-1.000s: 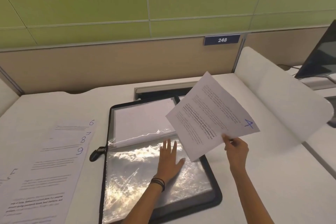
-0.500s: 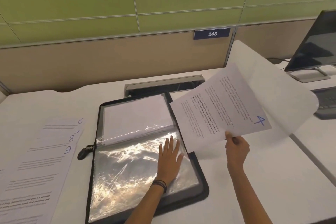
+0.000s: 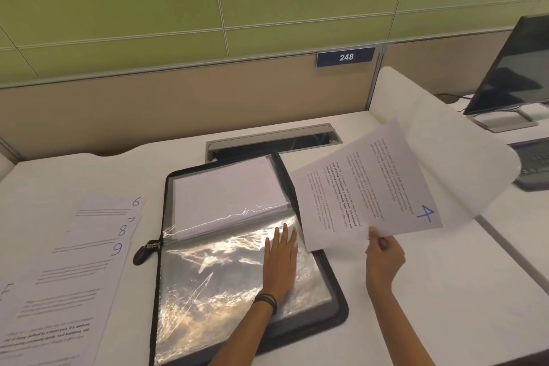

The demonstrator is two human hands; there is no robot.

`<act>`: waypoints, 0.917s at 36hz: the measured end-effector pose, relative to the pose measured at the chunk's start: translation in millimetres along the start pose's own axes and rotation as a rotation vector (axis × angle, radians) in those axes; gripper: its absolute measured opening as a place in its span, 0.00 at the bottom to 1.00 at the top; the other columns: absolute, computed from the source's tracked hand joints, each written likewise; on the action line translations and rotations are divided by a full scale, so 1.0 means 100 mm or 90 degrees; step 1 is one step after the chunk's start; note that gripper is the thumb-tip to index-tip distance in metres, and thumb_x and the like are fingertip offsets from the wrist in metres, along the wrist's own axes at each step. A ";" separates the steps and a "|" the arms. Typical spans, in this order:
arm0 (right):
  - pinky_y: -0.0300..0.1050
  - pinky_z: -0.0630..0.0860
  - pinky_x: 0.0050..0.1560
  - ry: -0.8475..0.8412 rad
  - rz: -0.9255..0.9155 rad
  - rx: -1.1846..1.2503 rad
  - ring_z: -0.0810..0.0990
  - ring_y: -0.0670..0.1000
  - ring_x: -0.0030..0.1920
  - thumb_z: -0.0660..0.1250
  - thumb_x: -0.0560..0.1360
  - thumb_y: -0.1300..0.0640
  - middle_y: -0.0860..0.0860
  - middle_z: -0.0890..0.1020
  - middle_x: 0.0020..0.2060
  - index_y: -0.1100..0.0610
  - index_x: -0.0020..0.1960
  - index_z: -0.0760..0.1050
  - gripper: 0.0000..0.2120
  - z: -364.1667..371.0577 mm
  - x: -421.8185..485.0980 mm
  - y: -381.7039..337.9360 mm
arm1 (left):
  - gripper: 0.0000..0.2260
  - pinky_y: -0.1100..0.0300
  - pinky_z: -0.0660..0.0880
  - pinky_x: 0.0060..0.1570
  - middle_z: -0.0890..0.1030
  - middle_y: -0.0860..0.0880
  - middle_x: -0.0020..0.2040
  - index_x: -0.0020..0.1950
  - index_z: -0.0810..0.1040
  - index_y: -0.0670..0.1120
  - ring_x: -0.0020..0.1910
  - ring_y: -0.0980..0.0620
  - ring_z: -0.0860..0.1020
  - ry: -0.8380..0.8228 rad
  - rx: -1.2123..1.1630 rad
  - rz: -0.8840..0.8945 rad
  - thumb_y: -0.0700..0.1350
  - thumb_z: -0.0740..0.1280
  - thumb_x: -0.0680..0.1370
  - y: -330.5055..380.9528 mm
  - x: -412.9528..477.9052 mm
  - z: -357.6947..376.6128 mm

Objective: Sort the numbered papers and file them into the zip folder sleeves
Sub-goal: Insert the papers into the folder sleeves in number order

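A black zip folder [image 3: 335,309] lies open on the white desk, its clear plastic sleeves [image 3: 214,282] glinting; filed white sheets [image 3: 225,196] show in its far half. My left hand [image 3: 280,261] rests flat with straight fingers on the near sleeve. My right hand [image 3: 383,258] pinches the lower edge of the paper numbered 4 [image 3: 365,187] and holds it in the air just right of the folder. A fanned stack of papers [image 3: 74,252] marked 6, 7, 8, 9 lies to the left of the folder.
A grey cable slot [image 3: 273,140] sits behind the folder. A curved white divider [image 3: 430,128] stands at the right; beyond it are a monitor [image 3: 517,68] and a keyboard [image 3: 531,163]. A beige partition with a 248 sign [image 3: 346,56] closes the back.
The paper numbered 4 has shifted right, off the folder, in my right hand. My left hand stays flat on the sleeve. The view has turned slightly right.
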State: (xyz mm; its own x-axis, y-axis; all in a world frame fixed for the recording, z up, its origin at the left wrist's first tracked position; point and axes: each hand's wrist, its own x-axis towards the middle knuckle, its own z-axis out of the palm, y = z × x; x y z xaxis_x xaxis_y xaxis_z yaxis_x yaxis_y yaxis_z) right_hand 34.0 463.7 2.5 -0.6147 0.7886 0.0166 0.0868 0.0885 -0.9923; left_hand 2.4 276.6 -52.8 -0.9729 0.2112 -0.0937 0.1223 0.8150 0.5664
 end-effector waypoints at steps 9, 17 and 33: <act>0.34 0.70 0.33 -0.035 -0.010 -0.025 0.73 0.51 0.30 0.66 0.76 0.59 0.59 0.81 0.38 0.67 0.45 0.77 0.09 -0.15 -0.12 0.01 | 0.38 0.59 0.26 0.69 0.34 0.56 0.73 0.70 0.29 0.54 0.75 0.53 0.36 0.055 -0.016 0.052 0.70 0.18 0.64 0.01 0.02 0.00; 0.37 0.69 0.32 -0.053 -0.004 -0.047 0.70 0.53 0.28 0.66 0.76 0.61 0.57 0.77 0.30 0.67 0.39 0.76 0.10 -0.36 -0.18 0.09 | 0.37 0.55 0.29 0.70 0.37 0.53 0.74 0.71 0.33 0.52 0.75 0.53 0.37 0.065 -0.030 0.041 0.68 0.18 0.66 0.08 0.07 -0.01; 0.38 0.69 0.34 -0.117 0.077 -0.104 0.72 0.51 0.28 0.67 0.75 0.61 0.53 0.79 0.28 0.68 0.36 0.75 0.12 -0.59 -0.10 0.16 | 0.21 0.59 0.27 0.70 0.37 0.57 0.75 0.73 0.40 0.57 0.74 0.57 0.35 0.046 0.032 0.125 0.54 0.41 0.81 0.12 0.14 -0.01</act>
State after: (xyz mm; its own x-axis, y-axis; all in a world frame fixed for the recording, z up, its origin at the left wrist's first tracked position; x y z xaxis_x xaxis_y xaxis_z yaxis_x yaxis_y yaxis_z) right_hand 87.9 493.6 -6.5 -0.7230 0.6770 -0.1375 0.2834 0.1093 -0.9528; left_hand -9.9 289.0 -46.4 -0.9406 0.3310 0.0751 0.3194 0.7882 0.5261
